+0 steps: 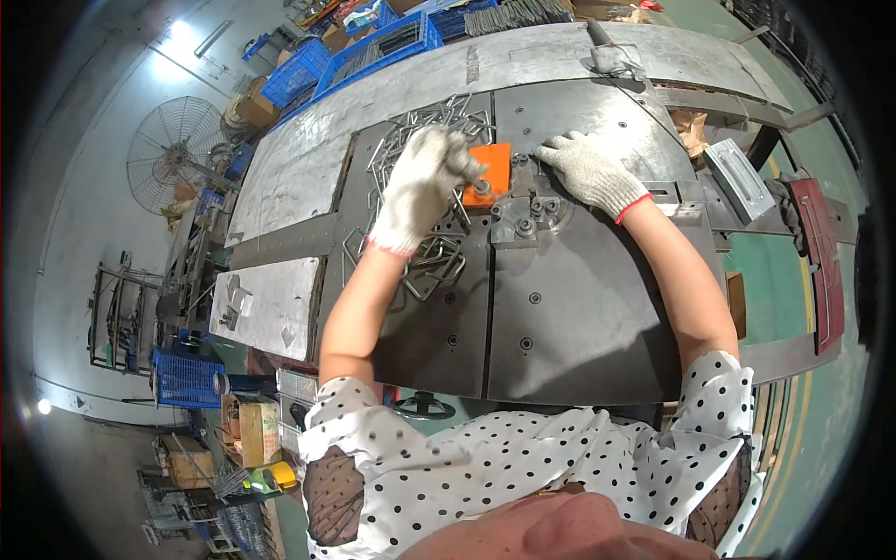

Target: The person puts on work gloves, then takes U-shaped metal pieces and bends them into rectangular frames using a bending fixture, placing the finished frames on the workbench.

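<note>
Both my hands wear white knit gloves. My left hand (418, 187) is closed around a bent steel wire piece (464, 166) and holds it by the orange block (492, 173) of a bending jig on the dark steel worktable (569, 308). My right hand (590, 173) lies flat on the table with its fingers spread, fingertips touching the jig's pins (528, 207). A pile of bent wire loops (439, 121) lies behind my left hand. More bent loops (431, 266) lie under my left wrist.
Blue plastic crates (373, 51) of metal parts stand beyond the table's far left. A floor fan (173, 149) stands at the left. A grey metal box (737, 177) and a dark red part (821, 252) sit at the right. Another blue crate (187, 378) is at the lower left.
</note>
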Tool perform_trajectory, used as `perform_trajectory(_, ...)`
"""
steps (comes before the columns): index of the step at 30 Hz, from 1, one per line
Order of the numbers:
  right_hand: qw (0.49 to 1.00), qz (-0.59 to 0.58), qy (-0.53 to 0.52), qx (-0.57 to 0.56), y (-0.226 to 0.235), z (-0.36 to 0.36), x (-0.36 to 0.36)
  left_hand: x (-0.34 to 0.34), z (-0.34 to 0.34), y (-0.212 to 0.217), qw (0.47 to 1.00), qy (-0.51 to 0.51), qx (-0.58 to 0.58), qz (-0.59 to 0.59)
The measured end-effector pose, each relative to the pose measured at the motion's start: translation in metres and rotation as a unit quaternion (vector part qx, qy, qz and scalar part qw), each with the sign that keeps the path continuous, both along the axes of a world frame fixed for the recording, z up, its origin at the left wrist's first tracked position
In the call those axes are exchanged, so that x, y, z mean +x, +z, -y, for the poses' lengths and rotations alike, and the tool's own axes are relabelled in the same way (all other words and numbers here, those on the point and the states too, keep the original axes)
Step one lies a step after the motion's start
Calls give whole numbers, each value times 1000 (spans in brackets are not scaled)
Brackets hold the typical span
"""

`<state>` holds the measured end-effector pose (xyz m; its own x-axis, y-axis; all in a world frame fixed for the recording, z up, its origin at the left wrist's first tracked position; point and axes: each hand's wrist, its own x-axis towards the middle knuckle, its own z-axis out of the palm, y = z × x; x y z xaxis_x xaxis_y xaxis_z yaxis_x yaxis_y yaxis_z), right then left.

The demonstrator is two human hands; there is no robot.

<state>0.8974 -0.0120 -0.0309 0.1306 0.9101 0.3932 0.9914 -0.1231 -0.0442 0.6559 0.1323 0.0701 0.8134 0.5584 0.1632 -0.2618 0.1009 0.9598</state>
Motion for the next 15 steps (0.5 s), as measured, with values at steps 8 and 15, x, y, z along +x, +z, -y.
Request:
perform_trajectory(8, 1000, -24, -4, -16, 3, 1, -3, 42, -10, -52, 980, -89, 134, -118)
perform_trajectory(15, 999, -23, -8, -26, 5, 4, -1, 43, 0, -54, 992, -66, 43, -94)
